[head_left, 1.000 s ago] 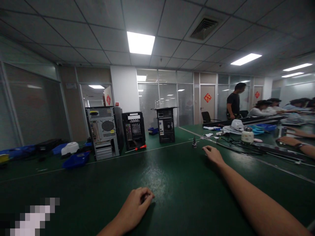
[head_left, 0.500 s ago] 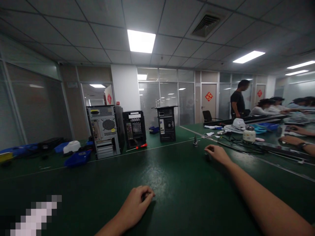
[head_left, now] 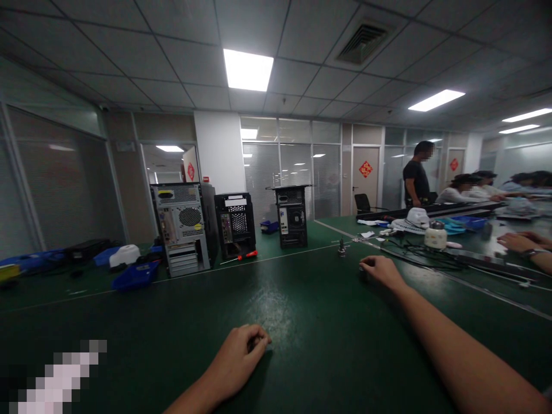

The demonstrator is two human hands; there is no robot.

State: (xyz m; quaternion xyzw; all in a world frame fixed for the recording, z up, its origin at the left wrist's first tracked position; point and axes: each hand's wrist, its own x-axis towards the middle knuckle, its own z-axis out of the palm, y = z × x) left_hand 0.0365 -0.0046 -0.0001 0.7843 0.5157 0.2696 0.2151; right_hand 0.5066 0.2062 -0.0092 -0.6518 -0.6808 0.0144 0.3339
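Observation:
My left hand (head_left: 239, 357) rests on the green tabletop (head_left: 317, 333) with its fingers curled in and the thumb against them. Nothing shows between them. Farther out, my right hand (head_left: 383, 273) is closed in a pinch low over the table. A small greyish thing (head_left: 363, 272) shows just under its fingertips, mostly hidden, and its kind is not clear. A small metal part with a narrow pointed top (head_left: 342, 249) stands upright on the table, a little left of my right hand and apart from it.
Computer cases (head_left: 184, 230) stand along the far left, with a red-handled screwdriver (head_left: 246, 256) before them. Blue trays (head_left: 135, 276) lie leftward. At right are black cables (head_left: 416, 250), a cream-coloured jar (head_left: 435, 237) and a co-worker's hands (head_left: 520, 242). A person (head_left: 416, 175) stands behind.
My two hands stay almost where they were. At the right edge, the co-worker's hands have drawn together and shifted slightly rightward.

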